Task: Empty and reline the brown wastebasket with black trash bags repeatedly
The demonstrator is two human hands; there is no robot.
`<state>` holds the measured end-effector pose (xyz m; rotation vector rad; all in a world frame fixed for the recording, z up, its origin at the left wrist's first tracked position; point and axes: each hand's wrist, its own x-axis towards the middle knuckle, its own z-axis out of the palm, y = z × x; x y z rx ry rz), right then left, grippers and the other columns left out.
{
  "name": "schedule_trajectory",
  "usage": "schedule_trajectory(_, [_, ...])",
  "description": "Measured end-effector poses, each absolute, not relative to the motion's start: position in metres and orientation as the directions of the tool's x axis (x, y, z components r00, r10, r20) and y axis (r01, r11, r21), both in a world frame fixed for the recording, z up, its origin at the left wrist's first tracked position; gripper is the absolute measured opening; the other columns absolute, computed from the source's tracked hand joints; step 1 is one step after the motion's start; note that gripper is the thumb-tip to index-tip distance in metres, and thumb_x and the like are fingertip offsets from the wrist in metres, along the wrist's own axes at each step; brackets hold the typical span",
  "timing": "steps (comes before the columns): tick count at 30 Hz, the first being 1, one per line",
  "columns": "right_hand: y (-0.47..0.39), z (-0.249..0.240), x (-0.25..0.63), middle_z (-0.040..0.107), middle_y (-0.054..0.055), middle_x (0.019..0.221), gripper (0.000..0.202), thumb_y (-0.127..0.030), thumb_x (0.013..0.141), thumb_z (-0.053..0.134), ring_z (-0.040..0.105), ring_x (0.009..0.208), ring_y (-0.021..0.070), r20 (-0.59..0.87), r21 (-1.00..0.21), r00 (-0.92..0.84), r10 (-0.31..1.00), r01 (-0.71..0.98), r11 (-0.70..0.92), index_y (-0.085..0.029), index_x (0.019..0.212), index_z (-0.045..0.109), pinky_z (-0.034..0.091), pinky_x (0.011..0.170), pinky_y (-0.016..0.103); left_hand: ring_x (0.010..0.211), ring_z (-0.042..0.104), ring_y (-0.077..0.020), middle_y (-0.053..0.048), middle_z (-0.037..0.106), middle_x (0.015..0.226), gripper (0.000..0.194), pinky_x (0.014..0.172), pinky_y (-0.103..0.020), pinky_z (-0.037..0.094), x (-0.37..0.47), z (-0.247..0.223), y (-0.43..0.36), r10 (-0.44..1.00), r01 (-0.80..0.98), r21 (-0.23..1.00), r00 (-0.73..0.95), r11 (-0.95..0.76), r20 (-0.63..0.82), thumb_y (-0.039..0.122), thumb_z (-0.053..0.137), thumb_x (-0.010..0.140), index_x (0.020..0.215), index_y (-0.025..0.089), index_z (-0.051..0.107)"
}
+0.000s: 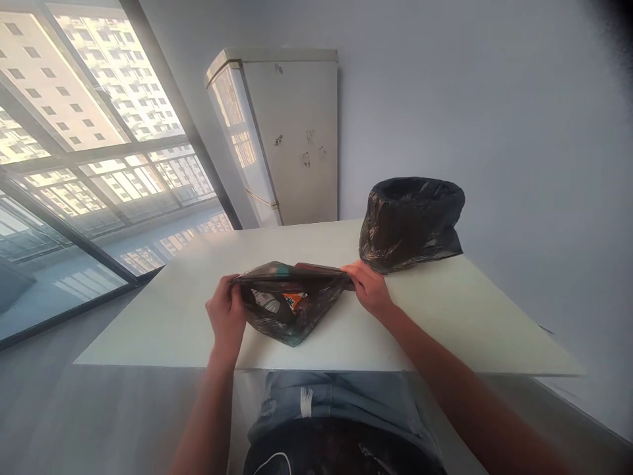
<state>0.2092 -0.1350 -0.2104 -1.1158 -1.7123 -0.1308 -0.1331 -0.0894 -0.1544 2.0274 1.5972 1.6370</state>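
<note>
A black plastic garbage bag [297, 326] rests on the white table in front of me, its mouth stretched sideways. My left hand [226, 307] pinches the left end of the rim, and my right hand [368, 285] grips the right end. Through the opening I see an orange printed wrapper [295, 301] and a pale, clear-looking piece [266, 301] whose kind I cannot make out. Something teal and something red show dimly by the far rim. Behind my right hand stands a bin lined with a black bag [413, 221], the liner folded over its rim.
The white table [148, 330] has its front edge close to my body. A white refrigerator [297, 138] with worn marks stands beyond the far edge. Large windows [109, 132] are at the left, and a plain wall [494, 132] is behind and to the right.
</note>
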Motion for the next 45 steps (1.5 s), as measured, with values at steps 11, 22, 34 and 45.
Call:
schedule_trajectory(11, [-0.156, -0.211, 0.183, 0.071, 0.005, 0.135, 0.044, -0.011, 0.091, 0.050, 0.064, 0.119, 0.0229, 0.615, 0.129, -0.686, 0.389, 0.574, 0.809, -0.030, 0.126, 0.069, 0.046, 0.107, 0.046, 0.071, 0.055, -0.0154, 0.001, 0.064, 0.079, 0.024, 0.065, -0.024, 0.043, -0.109, -0.148, -0.099, 0.775, 0.462, 0.705, -0.059, -0.538, 0.630, 0.035, 0.050, 0.102, 0.099, 0.019, 0.068])
schedule_trajectory(22, [-0.142, -0.222, 0.182, 0.071, 0.005, 0.075, 0.027, -0.027, 0.105, 0.053, 0.064, 0.064, 0.0167, 0.612, -0.106, -0.245, 0.752, 0.917, 0.385, -0.019, 0.092, 0.076, 0.035, 0.056, 0.030, 0.103, 0.063, -0.0235, -0.010, 0.070, 0.110, 0.033, 0.092, -0.033, 0.049, -0.111, -0.151, -0.080, 0.747, 0.418, 0.658, 0.083, -0.627, 0.659, 0.042, 0.046, 0.104, 0.088, 0.020, 0.065])
schedule_trajectory(34, [-0.144, -0.226, 0.167, 0.066, 0.017, 0.123, 0.053, -0.031, 0.084, 0.081, 0.064, 0.117, 0.0344, 0.527, -0.402, -0.364, 0.768, 0.690, 0.602, -0.017, 0.130, 0.059, 0.056, 0.101, 0.051, 0.087, 0.062, -0.0214, -0.003, 0.070, 0.091, 0.035, 0.084, -0.033, 0.048, -0.043, -0.173, -0.095, 0.852, 0.291, 0.801, 0.166, -0.523, 0.496, 0.044, 0.038, 0.107, 0.091, 0.023, 0.063])
schedule_trajectory(45, [-0.142, -0.206, 0.181, 0.066, 0.011, 0.119, 0.049, -0.033, 0.087, 0.079, 0.067, 0.106, 0.0267, 0.440, -0.635, -0.050, 0.896, 0.689, 0.350, -0.021, 0.128, 0.054, 0.054, 0.092, 0.040, 0.077, 0.067, -0.0206, -0.003, 0.072, 0.084, 0.029, 0.076, -0.034, 0.054, -0.014, -0.192, -0.068, 0.992, -0.453, 0.887, -0.125, -0.088, 0.034, 0.051, 0.068, 0.085, 0.085, 0.022, 0.063])
